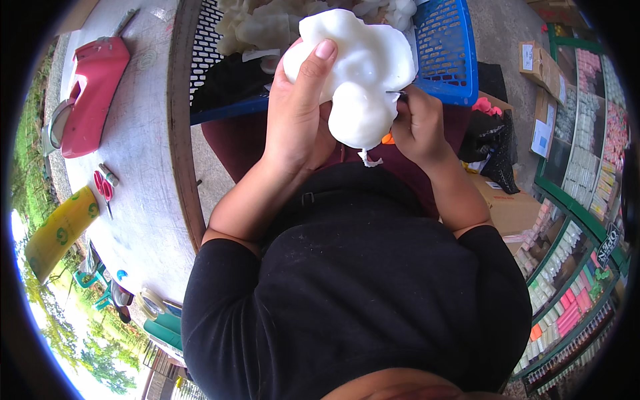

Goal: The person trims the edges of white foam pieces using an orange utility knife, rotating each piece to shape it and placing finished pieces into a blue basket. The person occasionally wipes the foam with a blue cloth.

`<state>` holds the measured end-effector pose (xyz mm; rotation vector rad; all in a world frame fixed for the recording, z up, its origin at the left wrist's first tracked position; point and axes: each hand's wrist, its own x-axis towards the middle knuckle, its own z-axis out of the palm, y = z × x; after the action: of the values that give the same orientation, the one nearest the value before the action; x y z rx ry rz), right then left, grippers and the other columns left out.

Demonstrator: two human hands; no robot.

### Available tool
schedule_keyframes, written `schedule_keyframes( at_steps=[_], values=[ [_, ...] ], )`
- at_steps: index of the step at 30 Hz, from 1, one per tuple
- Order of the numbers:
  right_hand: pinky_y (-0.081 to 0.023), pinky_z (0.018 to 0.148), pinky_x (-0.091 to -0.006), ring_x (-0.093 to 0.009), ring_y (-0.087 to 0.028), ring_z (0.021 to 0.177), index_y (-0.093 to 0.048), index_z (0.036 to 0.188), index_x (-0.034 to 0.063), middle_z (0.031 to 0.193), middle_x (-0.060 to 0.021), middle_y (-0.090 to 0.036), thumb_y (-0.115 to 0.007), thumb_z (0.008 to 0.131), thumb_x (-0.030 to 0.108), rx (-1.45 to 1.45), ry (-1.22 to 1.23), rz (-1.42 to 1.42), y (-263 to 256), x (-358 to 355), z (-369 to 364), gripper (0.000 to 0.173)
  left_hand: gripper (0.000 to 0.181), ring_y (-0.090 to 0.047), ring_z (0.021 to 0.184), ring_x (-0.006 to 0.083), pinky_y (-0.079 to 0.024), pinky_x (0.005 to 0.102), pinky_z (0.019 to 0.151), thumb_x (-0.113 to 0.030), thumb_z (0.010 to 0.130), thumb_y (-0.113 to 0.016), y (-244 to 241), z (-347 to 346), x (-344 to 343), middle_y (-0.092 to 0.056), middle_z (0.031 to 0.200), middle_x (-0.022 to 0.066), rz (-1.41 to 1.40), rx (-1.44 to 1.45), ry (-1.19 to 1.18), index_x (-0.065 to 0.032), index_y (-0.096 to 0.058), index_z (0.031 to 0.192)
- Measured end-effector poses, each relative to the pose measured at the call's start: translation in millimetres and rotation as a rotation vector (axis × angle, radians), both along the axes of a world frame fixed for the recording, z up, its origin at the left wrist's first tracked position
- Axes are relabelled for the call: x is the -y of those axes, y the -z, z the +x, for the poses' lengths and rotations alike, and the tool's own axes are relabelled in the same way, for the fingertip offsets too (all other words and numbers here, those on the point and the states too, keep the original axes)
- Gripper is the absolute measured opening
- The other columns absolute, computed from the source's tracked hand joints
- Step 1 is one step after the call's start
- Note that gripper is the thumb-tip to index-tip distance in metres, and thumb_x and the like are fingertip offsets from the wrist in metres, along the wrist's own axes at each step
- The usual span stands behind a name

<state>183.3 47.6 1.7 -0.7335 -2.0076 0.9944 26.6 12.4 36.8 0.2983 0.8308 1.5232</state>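
Note:
A glossy white lobed piece, apparently wax, is held up over my lap. My left hand grips its left side, thumb pressed on the front and fingers hidden behind. A rounded knob forms its lower end, and a thin white curl hangs below. At the right edge of the piece, my right hand is closed around a small tool with a thin dark tip touching the wax. A bit of orange shows by that hand; whether it belongs to the tool cannot be told.
Behind my hands stands a blue plastic basket with several pale wax pieces. On the left table lie a pink tape dispenser, red-handled scissors and a small cylinder. Cardboard boxes and stocked shelves stand right.

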Motion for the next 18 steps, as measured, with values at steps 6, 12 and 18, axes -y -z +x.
schedule_keyframes(
  at_steps=[6,12,18],
  values=[
    [-0.050,0.060,-0.0373,-0.033,-0.063,0.069,-0.052,0.105,-0.0035,0.078,-0.0174,-0.061,-0.060,0.073,-0.006,0.139,0.014,0.079,2.4,-2.2,3.6,0.033,0.041,-0.061,0.094,0.0192,-0.052,0.0342,0.080,-0.028,0.088,-0.057,0.9,-0.9,-1.0,-0.059,0.105,0.0108,0.036,-0.160,-0.017,-0.0009,-0.048,0.117],
    [-0.048,0.058,-0.0406,-0.037,-0.060,0.071,-0.052,0.101,-0.0036,0.077,-0.0187,-0.059,-0.063,0.073,-0.003,0.243,-0.032,0.136,1.9,-6.9,8.1,0.030,0.034,-0.060,0.091,0.0153,-0.050,0.0308,0.079,-0.020,0.084,-0.065,3.0,-2.5,-1.4,-0.060,0.099,0.0078,0.027,-0.107,-0.032,-0.0015,-0.052,0.110],
    [-0.046,0.052,-0.0307,-0.022,-0.061,0.057,-0.053,0.089,-0.0035,0.068,-0.0132,-0.059,-0.060,0.083,0.006,0.093,-0.029,0.008,2.9,-9.3,9.6,0.013,0.041,-0.059,0.091,0.0150,-0.050,0.0308,0.077,-0.020,0.083,-0.066,2.1,-3.4,-2.2,-0.057,0.103,0.0070,-0.025,-0.008,0.001,-0.0055,-0.046,0.115]
  ],
)
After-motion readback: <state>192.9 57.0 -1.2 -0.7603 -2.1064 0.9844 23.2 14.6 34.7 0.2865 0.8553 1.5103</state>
